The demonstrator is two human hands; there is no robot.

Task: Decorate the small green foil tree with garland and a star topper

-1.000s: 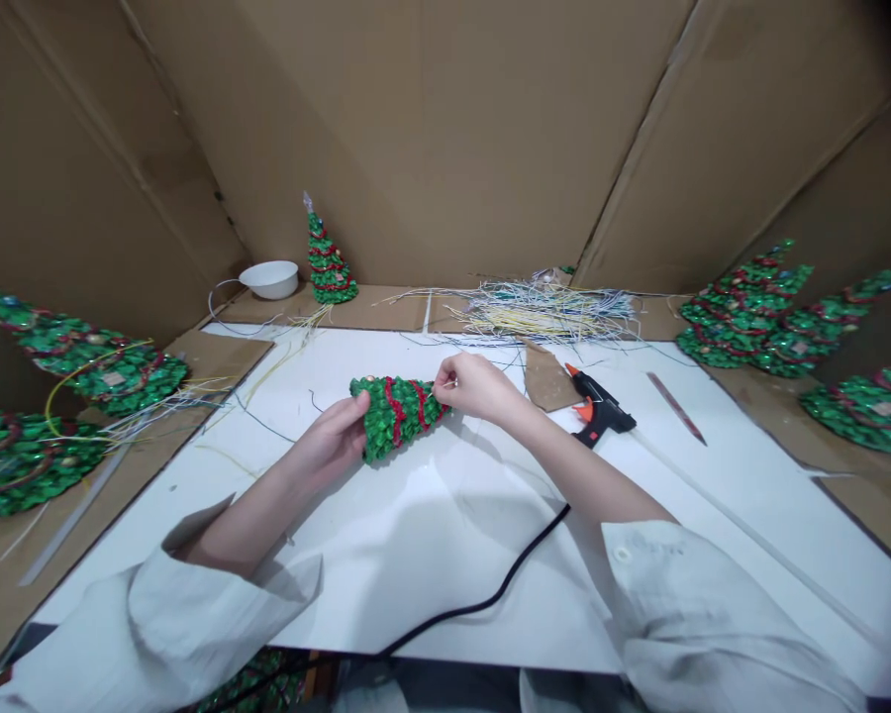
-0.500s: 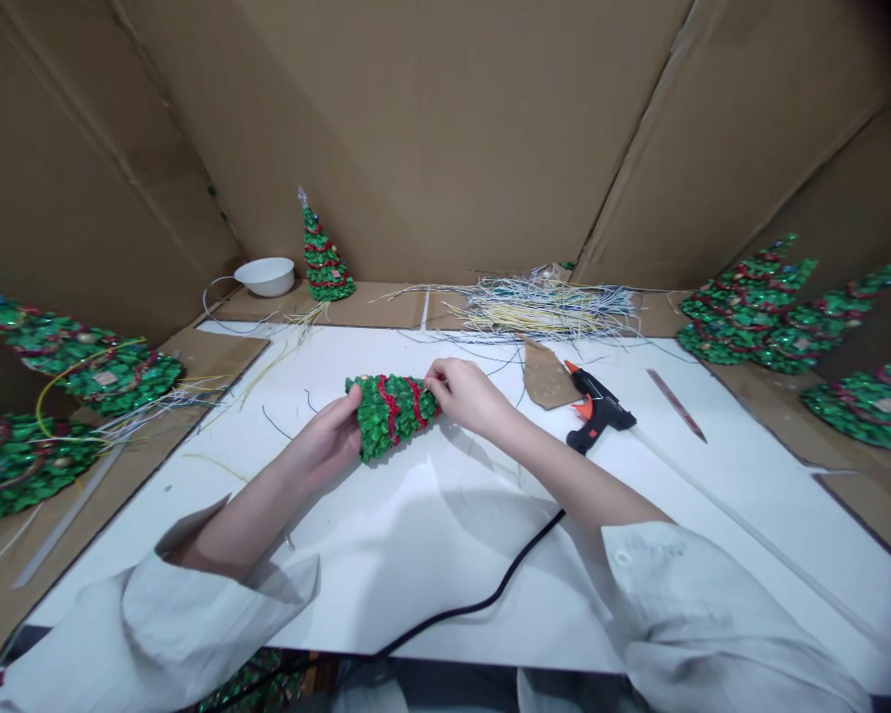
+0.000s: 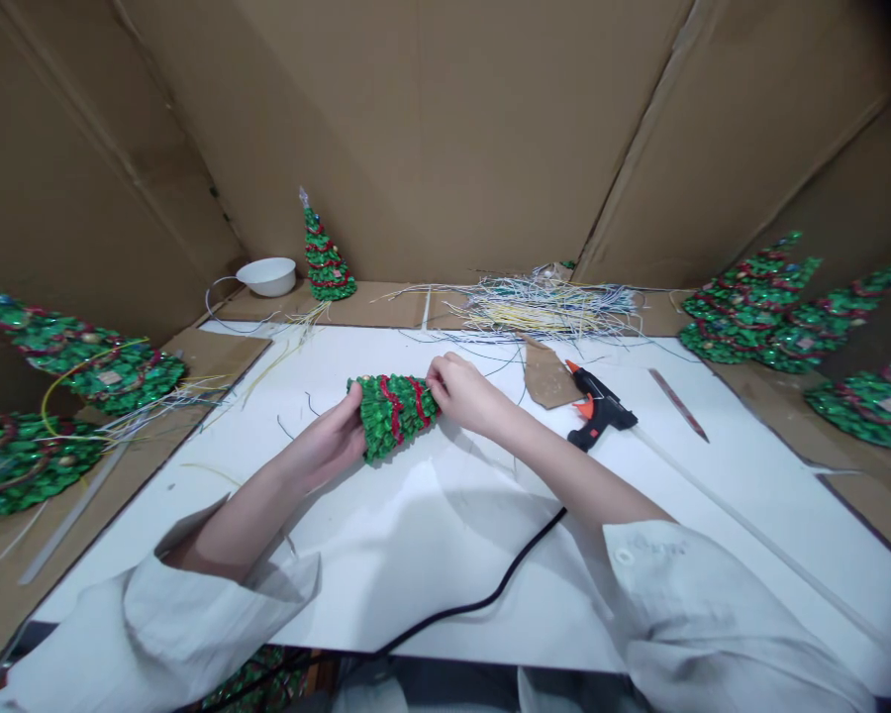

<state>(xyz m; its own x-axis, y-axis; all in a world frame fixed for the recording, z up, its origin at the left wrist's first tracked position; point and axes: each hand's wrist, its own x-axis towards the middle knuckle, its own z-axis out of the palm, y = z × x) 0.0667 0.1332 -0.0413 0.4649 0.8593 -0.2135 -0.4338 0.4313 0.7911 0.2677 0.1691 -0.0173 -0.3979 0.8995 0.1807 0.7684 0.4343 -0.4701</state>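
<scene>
A small green Christmas tree [image 3: 395, 416] with red garland lies on its side above the white tabletop, its wide base to the left. My left hand [image 3: 336, 436] grips it by the base, thumb on the upper edge. At the narrow end, the fingers of my right hand [image 3: 456, 391] are pinched together against the tree; the tip is hidden behind them. Right of my right forearm lies a black and orange glue gun [image 3: 600, 408], with a brown cardboard scrap [image 3: 547, 374] beside its nozzle.
Finished-looking trees stand left [image 3: 111, 366], back [image 3: 327, 259] and right [image 3: 742, 307]. A heap of thin wires [image 3: 549, 305] and a white bowl [image 3: 267, 275] sit along the back. A black cable [image 3: 490, 599] crosses the front; a pointed strip [image 3: 678, 404] lies at right.
Almost nothing differs. The tree and both hands keep nearly the same pose, with the right fingers shifted very slightly at the tree's narrow end.
</scene>
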